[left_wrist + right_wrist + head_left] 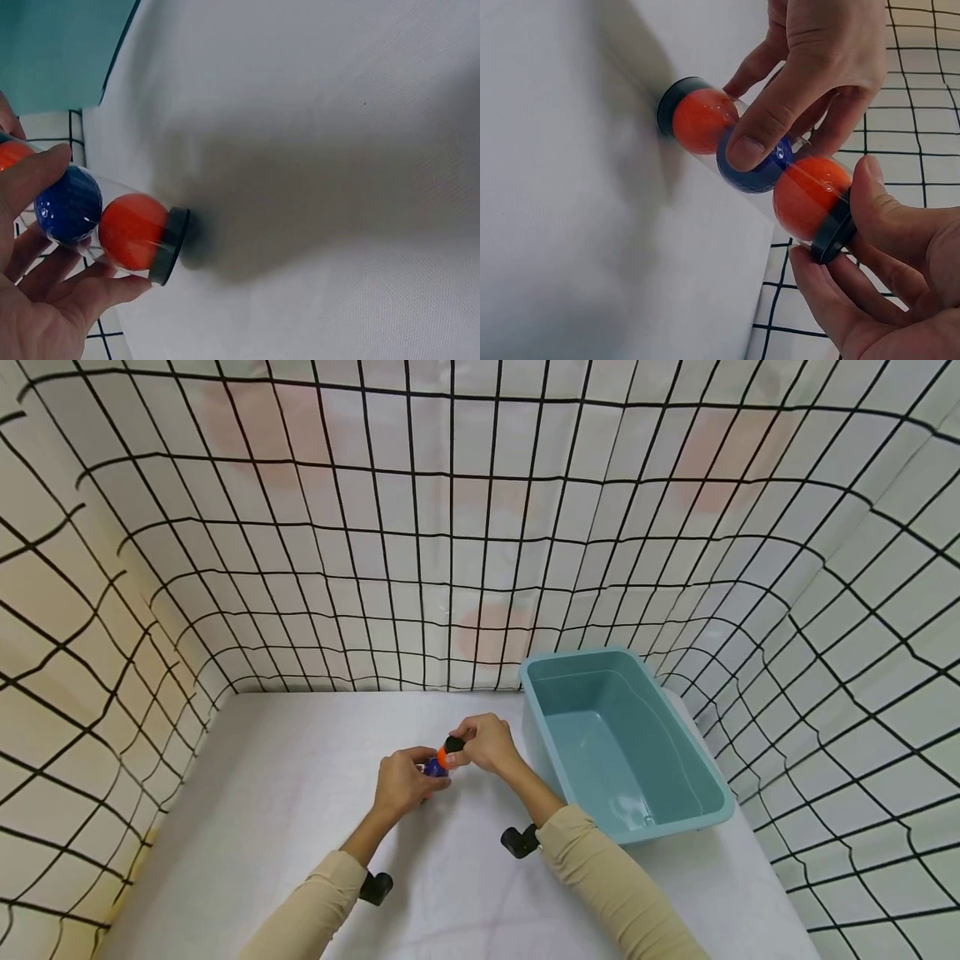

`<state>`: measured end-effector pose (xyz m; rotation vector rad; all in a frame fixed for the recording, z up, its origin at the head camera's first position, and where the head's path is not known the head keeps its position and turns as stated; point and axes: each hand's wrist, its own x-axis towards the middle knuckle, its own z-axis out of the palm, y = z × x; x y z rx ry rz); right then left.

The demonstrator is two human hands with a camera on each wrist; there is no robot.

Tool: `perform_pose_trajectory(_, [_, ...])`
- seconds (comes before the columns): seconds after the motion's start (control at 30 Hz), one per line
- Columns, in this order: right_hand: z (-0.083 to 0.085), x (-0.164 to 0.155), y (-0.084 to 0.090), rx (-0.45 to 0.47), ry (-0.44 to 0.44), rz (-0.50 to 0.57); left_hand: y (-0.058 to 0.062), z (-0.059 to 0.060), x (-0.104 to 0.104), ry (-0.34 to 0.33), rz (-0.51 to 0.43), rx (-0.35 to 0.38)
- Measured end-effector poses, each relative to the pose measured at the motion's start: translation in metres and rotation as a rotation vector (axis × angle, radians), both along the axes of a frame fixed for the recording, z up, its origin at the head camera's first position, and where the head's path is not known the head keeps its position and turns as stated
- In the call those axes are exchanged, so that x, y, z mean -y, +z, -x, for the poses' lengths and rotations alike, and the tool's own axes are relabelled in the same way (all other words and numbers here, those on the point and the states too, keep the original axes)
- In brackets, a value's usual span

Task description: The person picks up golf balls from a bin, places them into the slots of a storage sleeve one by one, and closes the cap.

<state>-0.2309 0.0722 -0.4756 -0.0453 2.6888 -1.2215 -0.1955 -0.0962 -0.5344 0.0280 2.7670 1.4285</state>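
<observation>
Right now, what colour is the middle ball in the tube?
Blue, between two orange balls; the middle ball shows best in the right wrist view.

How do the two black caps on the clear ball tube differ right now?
The upper cap is pinched by the right hand; the lower cap is touched by no fingers and sits against the white table. The left hand grips the tube mid-length. Both caps are black, each beside an orange ball.

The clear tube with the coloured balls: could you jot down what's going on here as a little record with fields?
Held thing: clear tube with black caps at both ends
Contents: orange ball, blue ball, orange ball, in a row
Left hand: grips the tube's middle
Right hand: fingers round the black cap
Nearby: teal bin to the right
Surface: white table
</observation>
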Motion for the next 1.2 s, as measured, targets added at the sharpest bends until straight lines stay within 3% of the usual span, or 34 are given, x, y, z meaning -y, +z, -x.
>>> perform_pose_trajectory(0.4, [-0.006, 0.003, -0.002, -0.007, 0.048, 0.024, -0.002, -0.002, 0.004, 0.003, 0.015, 0.009])
perform_pose_trajectory(0.57, [-0.006, 0.002, 0.005, 0.017, 0.1, -0.042, -0.001, -0.002, 0.005, -0.019, 0.0, 0.015])
perform_pose_trajectory(0.8, [-0.004, -0.007, 0.028, 0.011, 0.175, -0.142, 0.007, -0.002, 0.008, 0.001, 0.044, -0.011])
perform_pose_trajectory(1.03, [-0.007, -0.034, 0.061, -0.021, 0.176, -0.173, 0.017, -0.003, 0.013, -0.024, 0.15, -0.029])
perform_pose_trajectory(1.2, [-0.01, -0.059, 0.079, -0.071, 0.175, -0.177, 0.021, 0.002, 0.016, 0.011, 0.176, -0.034])
